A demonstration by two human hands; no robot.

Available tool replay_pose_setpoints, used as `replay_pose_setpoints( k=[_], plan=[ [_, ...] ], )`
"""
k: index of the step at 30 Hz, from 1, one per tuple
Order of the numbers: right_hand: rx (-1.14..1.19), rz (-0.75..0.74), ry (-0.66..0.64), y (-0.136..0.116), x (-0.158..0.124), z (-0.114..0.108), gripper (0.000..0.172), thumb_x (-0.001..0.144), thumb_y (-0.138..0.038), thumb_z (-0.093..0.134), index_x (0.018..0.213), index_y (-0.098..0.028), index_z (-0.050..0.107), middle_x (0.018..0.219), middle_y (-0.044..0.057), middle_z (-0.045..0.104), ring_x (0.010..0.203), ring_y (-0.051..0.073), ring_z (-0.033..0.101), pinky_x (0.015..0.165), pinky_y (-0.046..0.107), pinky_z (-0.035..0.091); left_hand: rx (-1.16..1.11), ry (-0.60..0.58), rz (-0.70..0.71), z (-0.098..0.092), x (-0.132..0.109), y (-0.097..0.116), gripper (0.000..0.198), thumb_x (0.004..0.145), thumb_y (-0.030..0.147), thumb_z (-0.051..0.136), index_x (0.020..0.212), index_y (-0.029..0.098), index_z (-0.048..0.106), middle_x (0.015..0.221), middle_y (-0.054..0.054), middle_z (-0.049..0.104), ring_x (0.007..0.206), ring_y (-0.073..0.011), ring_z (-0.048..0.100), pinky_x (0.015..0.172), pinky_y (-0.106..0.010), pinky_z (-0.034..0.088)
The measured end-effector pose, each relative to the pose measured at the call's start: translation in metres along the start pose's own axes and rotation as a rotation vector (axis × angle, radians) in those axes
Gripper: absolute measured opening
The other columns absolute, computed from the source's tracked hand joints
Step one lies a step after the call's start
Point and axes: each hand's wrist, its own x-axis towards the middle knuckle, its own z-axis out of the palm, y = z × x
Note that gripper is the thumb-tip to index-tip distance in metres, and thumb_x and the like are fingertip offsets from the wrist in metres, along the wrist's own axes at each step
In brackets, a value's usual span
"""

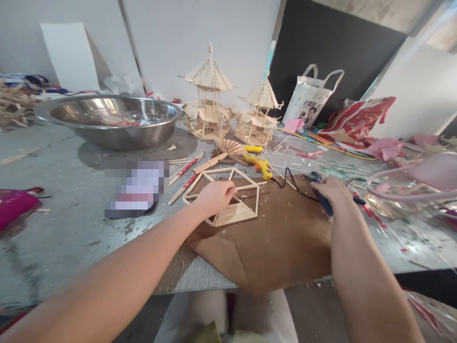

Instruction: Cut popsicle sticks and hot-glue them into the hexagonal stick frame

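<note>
My left hand [216, 196] is over a hexagonal frame of thin wooden sticks [256, 202], its fingers pinched together. Whatever is between those fingertips is too small to make out. One triangular section of the frame, nearest me, is filled with parallel sticks. The frame lies on a brown paper sheet [285, 243]. To the right, my right hand [333, 190] is closed on blue-handled pliers [324, 202], partly covered by the hand. A yellow glue gun [263, 167] with a black cord rests just beyond the frame.
Two stick-built pagodas [209, 78] stand at the back, near a folded paper fan [230, 148]. A steel basin [124, 133] and a blurred-out phone-like object [137, 188] are on the left. Plastic scraps and a clear container [389, 202] crowd the right.
</note>
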Motion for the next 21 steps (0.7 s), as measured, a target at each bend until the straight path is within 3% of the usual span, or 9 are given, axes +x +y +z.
replay_pose_setpoints(
  k=[4,9,12,18,21],
  plan=[
    [-0.037,0.02,0.002,0.003,0.006,0.01,0.044,0.057,-0.047,0.056,0.088,-0.016,0.058,0.095,0.018,0.058,0.088,0.033,0.056,0.063,0.04,0.044,-0.014,0.006,-0.006,0.001,0.0,-0.002,0.032,0.079,0.035,0.033,0.069,0.017,0.057,0.057,-0.002,0.056,0.052,-0.0133,0.048,0.05,-0.023,0.029],
    [-0.058,0.04,0.01,-0.003,0.004,0.011,0.035,0.058,-0.022,0.055,0.092,-0.016,0.057,0.097,0.017,0.058,0.093,0.031,0.055,0.066,0.038,0.044,-0.045,0.0,-0.022,0.002,0.0,-0.004,0.032,0.079,0.037,0.033,0.071,0.017,0.057,0.059,-0.002,0.057,0.053,-0.0137,0.048,0.051,-0.023,0.029],
    [0.002,0.071,0.049,-0.004,0.003,0.01,0.04,0.061,-0.02,0.052,0.101,-0.017,0.055,0.1,0.017,0.057,0.096,0.031,0.053,0.068,0.04,0.043,-0.072,-0.001,-0.015,0.002,0.0,-0.004,0.031,0.079,0.037,0.034,0.07,0.017,0.056,0.058,-0.001,0.055,0.053,-0.013,0.047,0.051,-0.023,0.029],
    [0.242,0.032,0.363,-0.011,-0.006,0.004,0.046,0.07,-0.027,0.043,0.115,-0.014,0.044,0.107,0.017,0.052,0.099,0.029,0.049,0.077,0.041,0.04,-0.148,0.045,0.005,-0.003,0.0,-0.003,0.03,0.078,0.035,0.035,0.062,0.016,0.051,0.052,0.002,0.048,0.05,-0.0105,0.041,0.05,-0.022,0.028],
    [0.392,-0.114,0.504,-0.021,-0.015,-0.004,0.046,0.073,-0.025,0.038,0.117,-0.014,0.04,0.109,0.015,0.05,0.097,0.024,0.049,0.079,0.036,0.039,-0.198,0.107,0.014,-0.006,0.0,-0.003,0.03,0.079,0.035,0.035,0.06,0.016,0.049,0.051,0.003,0.044,0.05,-0.0095,0.039,0.049,-0.021,0.028]
  ],
)
